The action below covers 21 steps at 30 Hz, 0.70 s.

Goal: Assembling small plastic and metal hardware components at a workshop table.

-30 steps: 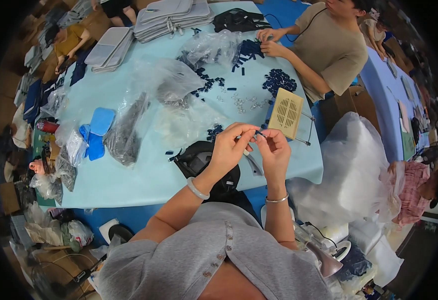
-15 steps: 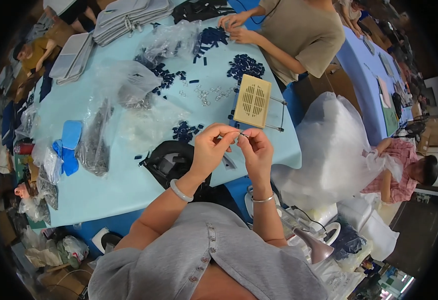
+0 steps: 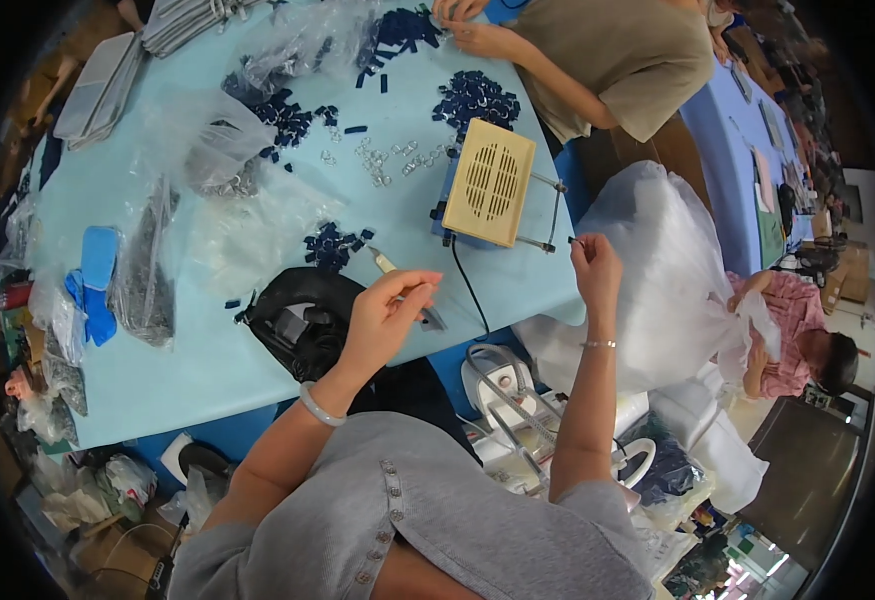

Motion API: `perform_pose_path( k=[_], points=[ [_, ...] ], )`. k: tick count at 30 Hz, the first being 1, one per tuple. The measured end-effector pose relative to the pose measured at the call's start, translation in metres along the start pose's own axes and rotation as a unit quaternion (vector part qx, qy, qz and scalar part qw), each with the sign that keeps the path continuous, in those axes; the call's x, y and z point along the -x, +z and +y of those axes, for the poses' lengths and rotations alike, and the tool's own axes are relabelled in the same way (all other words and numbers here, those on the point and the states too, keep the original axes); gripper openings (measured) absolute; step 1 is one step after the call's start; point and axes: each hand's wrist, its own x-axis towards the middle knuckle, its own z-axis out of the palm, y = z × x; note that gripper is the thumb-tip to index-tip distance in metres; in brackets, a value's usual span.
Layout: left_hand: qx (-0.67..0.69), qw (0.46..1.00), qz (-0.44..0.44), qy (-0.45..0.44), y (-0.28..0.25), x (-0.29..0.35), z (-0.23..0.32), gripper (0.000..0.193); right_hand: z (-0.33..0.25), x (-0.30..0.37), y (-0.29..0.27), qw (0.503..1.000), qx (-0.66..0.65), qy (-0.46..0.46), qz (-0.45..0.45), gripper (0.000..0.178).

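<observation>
My right hand (image 3: 598, 272) is out by the table's right edge. It pinches a small dark piece (image 3: 575, 240), probably a navy tab. My left hand (image 3: 395, 315) hovers over the front edge, its fingers loosely stretched with nothing visible in them. Beneath it lies a tool with a cream handle (image 3: 385, 261), partly hidden by the hand. A cream vented box (image 3: 498, 185) with a blue body stands between and beyond my hands, with metal rods at its right. A pile of navy tabs (image 3: 333, 246) and a black bag (image 3: 298, 310) lie near my left hand.
Loose clear rings (image 3: 378, 160) and another navy pile (image 3: 476, 102) lie farther back on the pale blue table (image 3: 198, 390). Plastic bags (image 3: 223, 150) cover its left part. A co-worker's arm (image 3: 568, 85) reaches in at the back. A big white plastic sack (image 3: 638, 280) stands to the right.
My hands, which were together at a small piece, have come apart. The right moved rightward with a small dark piece, the left moved left and down. The view has shifted, showing the cream-handled tool.
</observation>
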Motion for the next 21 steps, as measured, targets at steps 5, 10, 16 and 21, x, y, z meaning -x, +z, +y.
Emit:
perform_pose_path(
  k=[5,10,16,21],
  points=[
    [0.019,0.999,0.018,-0.046,-0.008,0.004,-0.015,0.019,0.038,-0.034,0.024,0.993,0.082,-0.08,-0.043,0.01],
    [0.018,0.998,0.024,-0.06,-0.016,0.003,-0.023,0.019,0.036,-0.044,0.031,0.984,0.12,-0.109,-0.07,0.01],
    [0.018,0.998,0.022,-0.059,-0.016,0.001,-0.027,0.019,0.039,-0.046,0.033,0.979,0.127,-0.135,-0.089,0.009],
    [0.027,0.997,0.02,-0.067,-0.016,0.001,-0.029,0.019,0.038,-0.047,0.034,0.974,0.14,-0.148,-0.096,0.009]
  ],
)
